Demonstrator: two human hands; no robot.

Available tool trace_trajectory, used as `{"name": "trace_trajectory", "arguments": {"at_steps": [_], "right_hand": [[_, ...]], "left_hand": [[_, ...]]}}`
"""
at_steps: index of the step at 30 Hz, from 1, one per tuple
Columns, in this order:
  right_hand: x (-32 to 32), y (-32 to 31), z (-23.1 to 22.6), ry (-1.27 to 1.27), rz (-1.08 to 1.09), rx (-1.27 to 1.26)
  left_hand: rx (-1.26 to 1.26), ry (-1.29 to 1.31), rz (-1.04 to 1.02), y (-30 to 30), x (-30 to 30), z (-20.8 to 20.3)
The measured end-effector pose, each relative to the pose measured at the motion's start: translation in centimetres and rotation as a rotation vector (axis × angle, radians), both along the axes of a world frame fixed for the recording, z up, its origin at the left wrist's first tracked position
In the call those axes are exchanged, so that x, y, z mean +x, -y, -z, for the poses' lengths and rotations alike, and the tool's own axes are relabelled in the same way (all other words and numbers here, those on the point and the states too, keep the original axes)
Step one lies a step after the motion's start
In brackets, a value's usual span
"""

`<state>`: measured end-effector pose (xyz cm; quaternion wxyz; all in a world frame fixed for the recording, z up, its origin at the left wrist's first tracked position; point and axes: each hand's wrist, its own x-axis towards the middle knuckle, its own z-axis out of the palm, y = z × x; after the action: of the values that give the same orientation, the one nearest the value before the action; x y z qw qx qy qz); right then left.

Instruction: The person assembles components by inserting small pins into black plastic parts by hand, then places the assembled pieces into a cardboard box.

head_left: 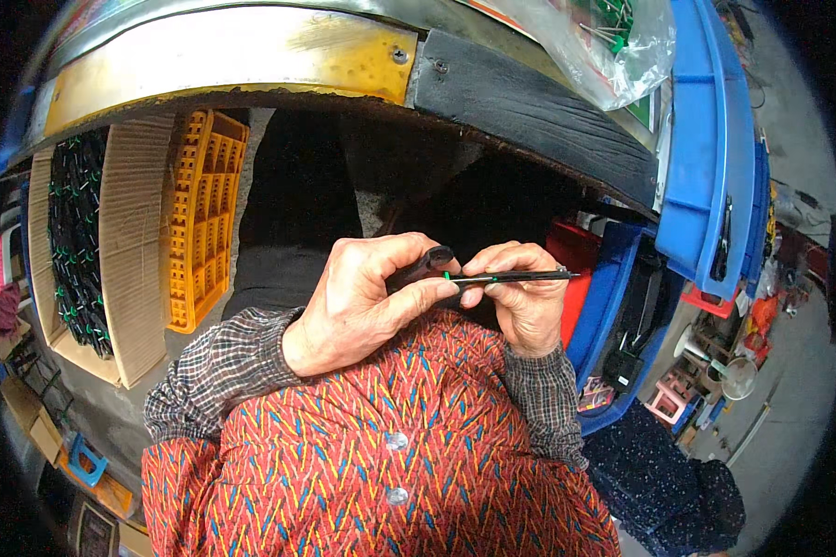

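Both of my hands meet in front of my chest over a slim black rod-shaped piece (515,276), held almost level. It has a small green bit near its left end and a thin pointed tip at the right. My left hand (353,302) pinches the left end between thumb and fingers. A dark rounded end (439,253) shows at its index finger; whether it belongs to the same piece I cannot tell. My right hand (527,306) is closed on the right part of the rod, with the fingertips along it.
Ahead is a worn bench edge (529,111) bearing a clear bag of green pieces (613,42) and a blue bin (692,139). At left stand a cardboard box (135,241) of black and green pieces and a yellow crate (202,223). A blue tub (604,325) sits at right.
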<state>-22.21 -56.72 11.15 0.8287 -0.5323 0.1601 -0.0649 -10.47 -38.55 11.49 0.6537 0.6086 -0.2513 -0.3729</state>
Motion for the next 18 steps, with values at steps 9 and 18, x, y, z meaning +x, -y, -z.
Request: {"name": "trace_trajectory", "arguments": {"at_steps": [9,18], "right_hand": [[0.04,0.16,-0.11,0.008,-0.017,-0.096],[0.28,0.36,-0.53,-0.001,-0.037,-0.348]], "left_hand": [[0.000,0.003,-0.030,0.18,-0.04,-0.19],[-0.020,0.185,-0.054,0.22,-0.18,0.30]]}}
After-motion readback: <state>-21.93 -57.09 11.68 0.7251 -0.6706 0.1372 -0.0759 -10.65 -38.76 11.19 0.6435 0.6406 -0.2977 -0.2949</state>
